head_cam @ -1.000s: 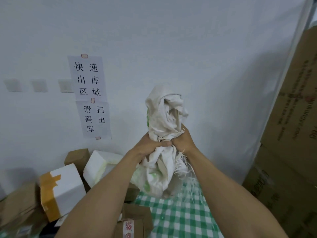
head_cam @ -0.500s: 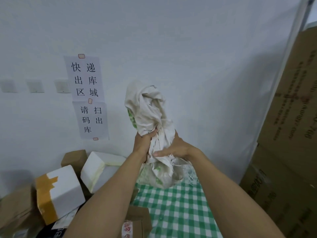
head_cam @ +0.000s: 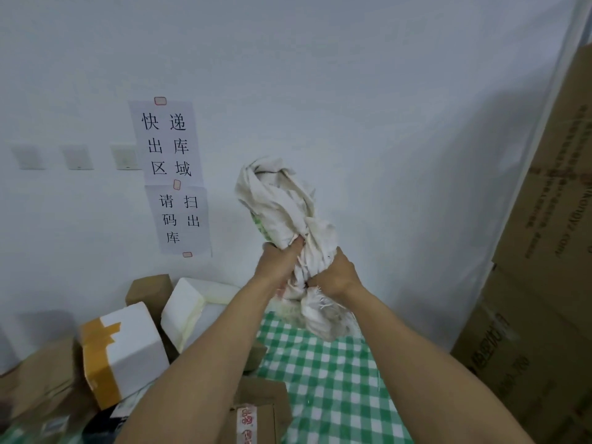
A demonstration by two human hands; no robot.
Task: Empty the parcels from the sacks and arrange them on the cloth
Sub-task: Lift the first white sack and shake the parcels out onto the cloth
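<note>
A crumpled off-white woven sack (head_cam: 282,206) with green print is bunched upright in front of the wall. My left hand (head_cam: 282,262) and my right hand (head_cam: 336,274) both grip it around its middle, side by side. Its frayed lower end (head_cam: 320,315) hangs just above the green-and-white checked cloth (head_cam: 333,379). Parcels lie at the cloth's left: a white foam box with orange tape (head_cam: 123,350), a second white foam box (head_cam: 189,306), a brown carton behind them (head_cam: 149,288), and a taped carton (head_cam: 256,415) under my left forearm.
Tall brown cardboard cartons (head_cam: 544,267) are stacked along the right edge. More crumpled brown cartons (head_cam: 38,379) sit at the far left. Paper signs (head_cam: 173,174) and wall switches (head_cam: 77,157) are on the white wall behind.
The sack swung left, then came back right. My right hand, half a second ago spread on the bundle, has closed around it next to my left hand.
</note>
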